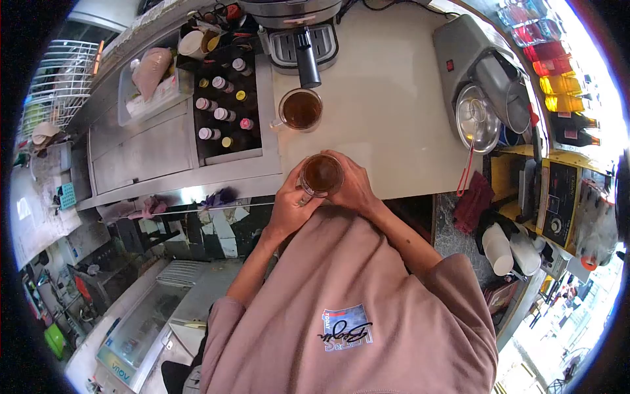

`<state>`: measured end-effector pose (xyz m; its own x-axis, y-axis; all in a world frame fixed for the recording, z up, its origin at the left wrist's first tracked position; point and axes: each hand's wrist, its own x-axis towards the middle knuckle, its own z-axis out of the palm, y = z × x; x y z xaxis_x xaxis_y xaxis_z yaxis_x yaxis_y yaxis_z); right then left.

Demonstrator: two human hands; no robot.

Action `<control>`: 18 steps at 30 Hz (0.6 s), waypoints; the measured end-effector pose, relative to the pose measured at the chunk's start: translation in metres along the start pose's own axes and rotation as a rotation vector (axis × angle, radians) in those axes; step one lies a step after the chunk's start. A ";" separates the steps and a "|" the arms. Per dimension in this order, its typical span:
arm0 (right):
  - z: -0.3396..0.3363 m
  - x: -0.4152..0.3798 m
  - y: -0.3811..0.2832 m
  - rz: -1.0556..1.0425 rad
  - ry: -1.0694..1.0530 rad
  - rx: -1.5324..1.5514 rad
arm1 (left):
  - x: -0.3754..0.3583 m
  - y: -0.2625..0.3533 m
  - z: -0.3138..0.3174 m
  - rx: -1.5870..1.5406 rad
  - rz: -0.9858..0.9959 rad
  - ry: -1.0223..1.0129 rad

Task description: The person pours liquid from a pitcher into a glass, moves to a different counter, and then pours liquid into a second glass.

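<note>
Both of my hands are wrapped round a glass mug of dark brown liquid (322, 175) at the counter's front edge, close to my body. My left hand (292, 205) closes on its left side, by the handle. On the right side, my right hand (355, 184) curls round the glass. Just beyond it, a second glass mug of brown liquid (301, 109) stands on the pale counter (387, 118), its handle pointing left. Farther back is a coffee machine with a black-handled portafilter (306, 62) jutting toward me.
A rack of capped bottles (226, 118) is sunk into the counter at the left, beside a clear plastic bin (128, 108). A grey appliance (456, 49) and a metal bowl with a strainer (474, 118) stand at the right. A dark red cloth (474, 202) hangs below them.
</note>
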<state>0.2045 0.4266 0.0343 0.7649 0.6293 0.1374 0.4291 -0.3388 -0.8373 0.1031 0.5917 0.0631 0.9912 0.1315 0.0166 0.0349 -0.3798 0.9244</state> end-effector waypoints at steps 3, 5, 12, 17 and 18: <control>0.003 0.002 0.002 0.006 -0.021 -0.001 | -0.001 -0.001 -0.001 -0.001 -0.043 0.013; 0.005 0.003 0.001 0.010 -0.038 0.012 | -0.002 -0.004 -0.002 0.007 -0.019 0.017; 0.008 0.005 0.000 0.020 -0.072 -0.001 | -0.009 -0.013 0.000 0.029 0.022 0.051; 0.007 0.005 -0.002 -0.008 -0.048 0.015 | -0.008 -0.010 0.001 0.045 0.011 0.057; 0.007 0.005 -0.001 -0.011 -0.048 0.014 | -0.008 -0.009 0.000 0.046 0.016 0.065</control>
<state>0.2039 0.4351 0.0320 0.7363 0.6657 0.1211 0.4299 -0.3221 -0.8435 0.0946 0.5936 0.0544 0.9814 0.1832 0.0574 0.0262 -0.4241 0.9052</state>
